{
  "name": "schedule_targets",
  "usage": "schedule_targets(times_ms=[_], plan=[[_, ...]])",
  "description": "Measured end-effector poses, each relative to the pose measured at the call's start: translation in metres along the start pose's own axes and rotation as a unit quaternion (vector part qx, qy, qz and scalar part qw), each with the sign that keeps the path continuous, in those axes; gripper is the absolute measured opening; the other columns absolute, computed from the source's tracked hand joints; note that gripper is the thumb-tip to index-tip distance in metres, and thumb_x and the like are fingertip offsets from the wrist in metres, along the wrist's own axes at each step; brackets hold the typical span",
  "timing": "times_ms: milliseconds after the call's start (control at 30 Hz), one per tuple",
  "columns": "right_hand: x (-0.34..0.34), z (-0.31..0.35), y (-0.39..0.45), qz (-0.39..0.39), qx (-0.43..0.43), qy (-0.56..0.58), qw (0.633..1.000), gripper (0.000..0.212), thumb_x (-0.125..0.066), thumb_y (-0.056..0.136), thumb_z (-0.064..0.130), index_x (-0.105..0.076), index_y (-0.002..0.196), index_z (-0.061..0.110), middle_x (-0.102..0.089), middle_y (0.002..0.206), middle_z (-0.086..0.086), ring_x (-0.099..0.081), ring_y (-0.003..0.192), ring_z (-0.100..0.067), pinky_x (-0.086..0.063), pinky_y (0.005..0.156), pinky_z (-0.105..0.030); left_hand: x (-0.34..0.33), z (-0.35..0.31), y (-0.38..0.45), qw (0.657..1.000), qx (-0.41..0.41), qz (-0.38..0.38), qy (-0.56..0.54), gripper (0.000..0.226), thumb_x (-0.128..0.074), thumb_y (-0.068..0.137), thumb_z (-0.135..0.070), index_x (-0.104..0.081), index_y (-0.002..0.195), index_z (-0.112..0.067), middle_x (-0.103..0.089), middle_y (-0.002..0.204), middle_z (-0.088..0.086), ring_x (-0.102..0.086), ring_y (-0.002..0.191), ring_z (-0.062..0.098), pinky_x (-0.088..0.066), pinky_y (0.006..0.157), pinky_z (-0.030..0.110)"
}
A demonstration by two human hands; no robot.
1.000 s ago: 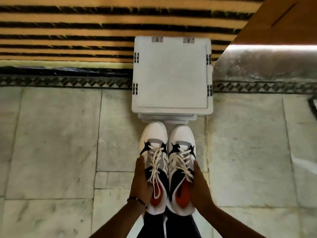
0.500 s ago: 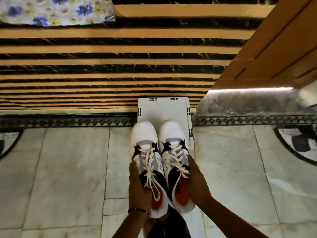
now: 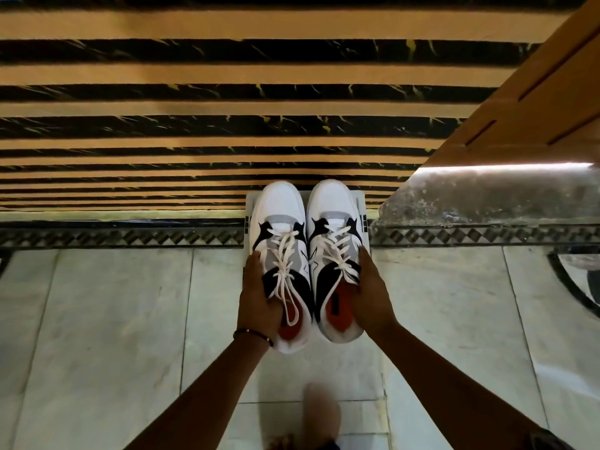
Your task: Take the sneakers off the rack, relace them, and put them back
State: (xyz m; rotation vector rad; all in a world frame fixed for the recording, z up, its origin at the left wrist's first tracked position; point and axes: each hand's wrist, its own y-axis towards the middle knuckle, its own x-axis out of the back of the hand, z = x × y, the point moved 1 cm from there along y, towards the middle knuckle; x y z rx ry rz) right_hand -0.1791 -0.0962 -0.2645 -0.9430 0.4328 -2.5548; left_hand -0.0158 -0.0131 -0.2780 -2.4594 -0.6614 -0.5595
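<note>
Sneakers (image 3: 306,254): smooth white leather-look uppers, matt grey panels, flat white cloth laces (image 3: 285,267); rack (image 3: 363,206): matt white plastic; floor (image 3: 113,336): polished pale marble slabs; steps (image 3: 194,102): glossy black veined stone, tan bands.

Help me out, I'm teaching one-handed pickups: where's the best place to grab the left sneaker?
Probably the collar of the left sneaker, coming from above at the heel end: the opening there faces up, giving fingers an edge to hook. The left hand holds it from its outer side.
</note>
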Motion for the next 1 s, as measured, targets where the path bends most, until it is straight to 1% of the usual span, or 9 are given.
schedule_targets(times_ms=[67, 200, 333, 467, 600, 700, 833, 933, 1000], plan=[[0.000, 0.002, 0.019, -0.006, -0.007, -0.003, 1.000, 0.060, -0.054, 0.088, 0.015, -0.028, 0.142, 0.016, -0.049, 0.139, -0.012, -0.054, 0.118, -0.029, -0.039, 0.096, -0.031, -0.002, -0.006, 0.014, 1.000, 0.012, -0.002, -0.025, 0.067, -0.043, 0.082, -0.040, -0.026, 0.143, -0.019, -0.044, 0.142, 0.013, -0.042, 0.131, 0.028, -0.034, 0.111, 0.050], [-0.002, 0.002, 0.034, -0.005, -0.016, -0.004, 1.000, 0.060, -0.053, 0.089, 0.011, -0.028, 0.143, 0.013, -0.046, 0.142, -0.012, -0.049, 0.122, -0.023, -0.035, 0.098, -0.025, -0.008, -0.014, 0.035, 0.997, -0.007, 0.014, -0.070, 0.059, -0.049, 0.083, -0.031, -0.032, 0.139, -0.024, -0.044, 0.143, 0.009, -0.043, 0.131, 0.024, -0.034, 0.112, 0.049], [-0.004, -0.004, 0.038, 0.002, -0.010, -0.011, 1.000, 0.063, -0.053, 0.090, 0.012, -0.022, 0.145, 0.013, -0.037, 0.148, -0.013, -0.040, 0.133, -0.027, -0.033, 0.109, -0.035, -0.009, -0.012, 0.046, 0.999, -0.033, 0.014, 0.000, 0.064, -0.054, 0.086, -0.009, -0.027, 0.143, -0.019, -0.040, 0.147, 0.006, -0.039, 0.134, 0.021, -0.032, 0.113, 0.039], [-0.006, -0.006, 0.040, 0.012, -0.013, -0.013, 1.000, 0.067, -0.054, 0.089, 0.016, -0.020, 0.146, 0.012, -0.034, 0.150, -0.012, -0.036, 0.135, -0.027, -0.030, 0.110, -0.036, -0.007, -0.008, 0.055, 0.998, -0.036, 0.038, 0.033, 0.068, -0.055, 0.085, -0.010, -0.022, 0.145, -0.018, -0.036, 0.149, 0.008, -0.036, 0.136, 0.024, -0.031, 0.114, 0.042], [-0.004, -0.004, 0.040, 0.029, -0.037, -0.002, 0.999, 0.064, -0.057, 0.086, 0.024, -0.029, 0.142, 0.014, -0.045, 0.141, -0.012, -0.045, 0.127, -0.029, -0.040, 0.103, -0.042, -0.001, -0.013, 0.057, 0.994, 0.000, 0.071, 0.085, 0.073, -0.057, 0.085, -0.017, -0.018, 0.146, -0.025, -0.039, 0.146, 0.013, -0.040, 0.132, 0.031, -0.033, 0.111, 0.041], [0.004, 0.005, 0.014, 0.023, -0.055, 0.026, 0.998, 0.054, -0.059, 0.084, 0.017, -0.040, 0.133, 0.012, -0.051, 0.133, -0.012, -0.050, 0.121, -0.030, -0.038, 0.093, -0.027, 0.004, -0.020, 0.045, 0.993, 0.002, 0.082, 0.087, 0.075, -0.057, 0.081, -0.028, -0.019, 0.145, -0.021, -0.044, 0.142, 0.014, -0.043, 0.130, 0.030, -0.035, 0.110, 0.046], [0.025, 0.029, -0.053, -0.018, -0.015, 0.018, 1.000, 0.057, -0.063, 0.084, 0.012, -0.040, 0.137, 0.009, -0.045, 0.141, -0.011, -0.041, 0.130, -0.024, -0.022, 0.097, -0.010, 0.024, -0.051, -0.009, 0.998, 0.006, 0.024, 0.053, 0.056, -0.054, 0.082, -0.011, -0.039, 0.136, -0.008, -0.048, 0.139, 0.016, -0.044, 0.129, 0.030, -0.033, 0.113, 0.038], [0.050, 0.065, -0.113, -0.073, 0.017, 0.045, 0.996, 0.052, -0.062, 0.085, 0.011, -0.045, 0.134, 0.011, -0.045, 0.142, -0.010, -0.041, 0.132, -0.024, -0.033, 0.110, -0.035, 0.056, -0.096, -0.068, 1.000, -0.004, -0.011, 0.004, 0.040, -0.051, 0.089, -0.009, -0.049, 0.130, -0.009, -0.053, 0.136, 0.010, -0.047, 0.127, 0.022, -0.030, 0.102, 0.016], [0.065, 0.091, -0.154, -0.091, 0.024, 0.069, 0.993, 0.047, -0.061, 0.086, 0.009, -0.049, 0.132, 0.012, -0.048, 0.139, -0.007, -0.043, 0.129, -0.022, -0.037, 0.108, -0.042, 0.075, -0.123, -0.110, 0.999, -0.028, -0.019, -0.029, 0.035, -0.050, 0.091, -0.013, -0.054, 0.125, -0.011, -0.058, 0.132, 0.009, -0.051, 0.123, 0.020, -0.032, 0.099, 0.016]])
